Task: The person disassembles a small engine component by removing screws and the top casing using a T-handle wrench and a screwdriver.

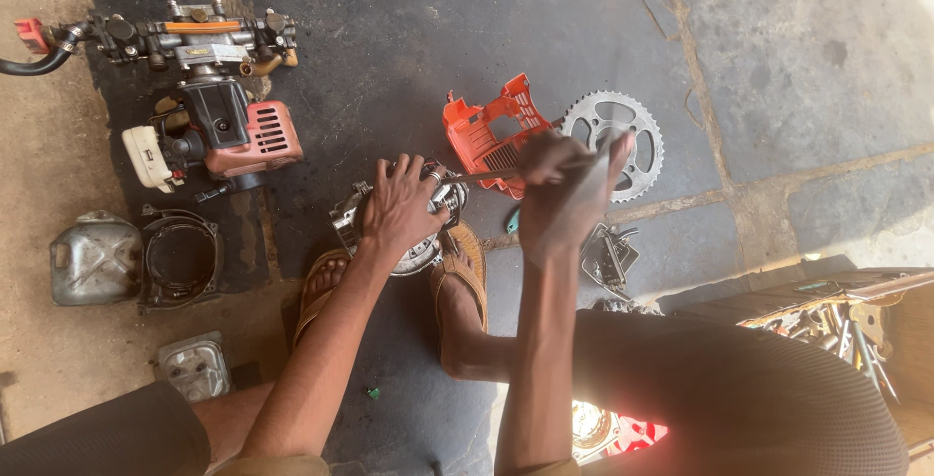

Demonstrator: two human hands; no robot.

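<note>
My left hand [401,205] lies spread on top of a small grey metal engine block [428,247] that rests on the stone floor between my sandalled feet. My right hand [559,199] is closed around the handle of a long thin tool [482,175], a screwdriver by its look, whose shaft points left into the engine near my left fingers. The right hand is blurred by motion. An orange plastic engine cover [486,130] lies just behind the two hands.
A chain sprocket [637,145] lies at the right of the orange cover. A small engine with pump [209,96] sits at the upper left, a grey tank [92,260] and black housing [180,257] below it. A tool box [846,315] is at right.
</note>
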